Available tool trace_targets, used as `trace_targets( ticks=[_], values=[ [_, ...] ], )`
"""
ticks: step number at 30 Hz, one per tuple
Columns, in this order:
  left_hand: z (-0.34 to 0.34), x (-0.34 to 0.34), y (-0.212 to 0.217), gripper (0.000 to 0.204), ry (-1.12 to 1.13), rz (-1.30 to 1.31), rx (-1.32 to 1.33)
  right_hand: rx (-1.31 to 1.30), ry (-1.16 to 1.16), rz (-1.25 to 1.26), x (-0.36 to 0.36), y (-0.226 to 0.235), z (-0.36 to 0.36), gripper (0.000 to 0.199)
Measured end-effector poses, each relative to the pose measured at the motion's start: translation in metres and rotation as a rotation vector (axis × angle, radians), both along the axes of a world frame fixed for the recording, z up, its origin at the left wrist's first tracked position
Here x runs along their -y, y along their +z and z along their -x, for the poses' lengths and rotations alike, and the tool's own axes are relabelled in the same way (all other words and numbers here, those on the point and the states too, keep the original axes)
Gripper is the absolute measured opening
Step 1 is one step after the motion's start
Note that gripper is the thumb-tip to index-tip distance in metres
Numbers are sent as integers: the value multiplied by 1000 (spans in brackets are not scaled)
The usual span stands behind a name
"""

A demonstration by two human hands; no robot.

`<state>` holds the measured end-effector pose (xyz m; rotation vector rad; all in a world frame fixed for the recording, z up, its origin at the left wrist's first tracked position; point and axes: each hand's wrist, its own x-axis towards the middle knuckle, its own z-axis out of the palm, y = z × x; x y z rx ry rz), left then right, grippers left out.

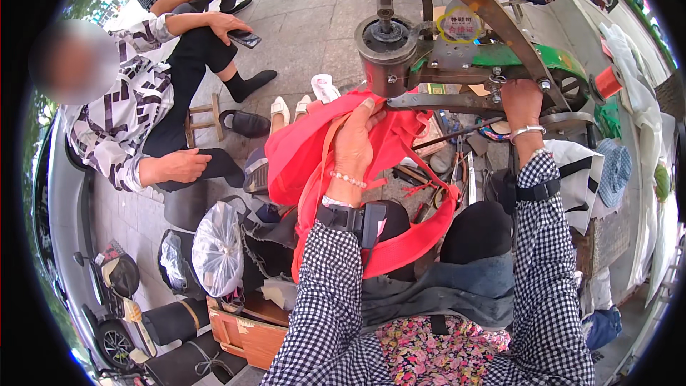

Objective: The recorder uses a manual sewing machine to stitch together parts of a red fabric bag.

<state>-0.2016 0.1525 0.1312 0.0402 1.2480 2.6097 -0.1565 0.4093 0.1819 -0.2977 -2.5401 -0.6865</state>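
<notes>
Red bag (304,154) clamped in left grip (355,146), held at the machine (464,53); right grip (522,106) seen at its right side, partly hidden; apart or together cannot be told.

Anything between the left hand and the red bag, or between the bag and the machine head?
Nothing visible blocks either. The left hand lies directly on the red bag, whose upper edge reaches right up to the machine head. Exactly how the fabric sits beneath it can't be seen.
</notes>
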Motion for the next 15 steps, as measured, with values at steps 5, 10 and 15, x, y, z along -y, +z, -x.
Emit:
trace_targets(
  ticks=[5,10,15],
  values=[
    [-5,-3,-5,19,33,-72,14,88,-133,42,5,1,5,15],
    [-7,-6,-8,18,60,-92,51,0,-31,159,14,-12,14,17],
    [-5,-8,-11,17,91,-63,87,-215,49,580,22,-28,25,18]
  ],
)
